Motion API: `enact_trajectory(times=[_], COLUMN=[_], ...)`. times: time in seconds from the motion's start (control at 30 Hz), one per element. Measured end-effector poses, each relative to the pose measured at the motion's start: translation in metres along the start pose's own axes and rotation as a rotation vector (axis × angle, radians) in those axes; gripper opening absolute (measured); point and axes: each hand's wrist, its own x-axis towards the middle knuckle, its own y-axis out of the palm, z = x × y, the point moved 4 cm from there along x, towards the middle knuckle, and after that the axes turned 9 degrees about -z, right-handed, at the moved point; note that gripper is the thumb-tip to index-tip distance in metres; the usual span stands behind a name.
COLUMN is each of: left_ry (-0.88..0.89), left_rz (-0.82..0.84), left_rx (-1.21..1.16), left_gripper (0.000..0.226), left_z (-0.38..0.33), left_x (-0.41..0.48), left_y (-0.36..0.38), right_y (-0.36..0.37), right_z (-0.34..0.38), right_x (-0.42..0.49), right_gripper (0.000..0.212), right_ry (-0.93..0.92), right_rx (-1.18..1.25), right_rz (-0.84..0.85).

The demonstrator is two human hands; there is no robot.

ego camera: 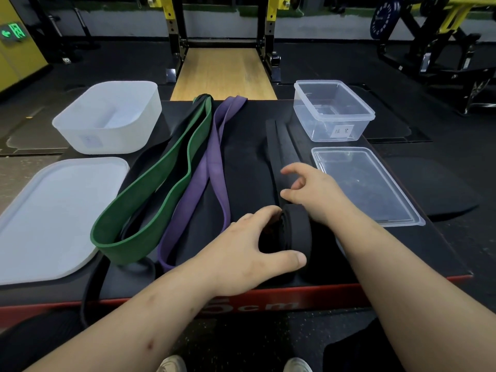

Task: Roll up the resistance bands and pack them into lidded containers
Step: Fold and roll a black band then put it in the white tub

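Rolling the black band (276,146), partway done.
The left hand (249,245) grips the coil (298,232) near the table's (241,170) front edge. The right hand (314,191), loosely curled and holding nothing, hovers over the flat strip. Next, the coil probably needs rolling forward, with the layers kept tight and square.

The left hand (249,245) covers the left face of the roll (296,232), and its fingertips are out of sight. The right hand (311,189) hides the black band (273,146) beneath it; pinching or only resting, I cannot tell. A second black band (149,155) lies mostly under the green band (161,178). At 9 o'clock the white lid (53,210) runs off-frame. The label on the white tub (107,116) is blurred. At 6 o'clock the forearms (402,277) cover part of the print on the box (349,291), and the shoes (171,365) are cut off.
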Motion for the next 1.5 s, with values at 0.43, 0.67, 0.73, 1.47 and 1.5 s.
enact_trajectory(times=[0.43, 0.67, 0.73, 1.47, 1.5], left_ry=[0.011, 0.018, 0.017, 0.199, 0.195], left_rz=[-0.013, -0.038, -0.044, -0.058, -0.055], left_rx=[-0.018, -0.046, -0.042, -0.087, -0.093], left_gripper=[0.093, 0.087, 0.091, 0.072, 0.071], left_z=[0.000, 0.003, 0.003, -0.010, -0.011], left_x=[0.001, 0.003, 0.003, 0.004, 0.001], left_y=[0.000, 0.000, 0.000, -0.009, -0.008], right_y=[0.002, -0.035, -0.047, -0.037, -0.038], right_z=[0.005, 0.001, -0.004, -0.011, -0.011], right_x=[0.003, -0.035, -0.051, -0.085, -0.088], right_gripper=[0.041, 0.047, 0.060, 0.062, 0.058], right_ry=[-0.079, -0.075, -0.095, -0.178, -0.190], right_rx=[-0.196, -0.059, 0.002, 0.359, 0.353], right_rz=[0.122, 0.203, 0.292, 0.367, 0.385])
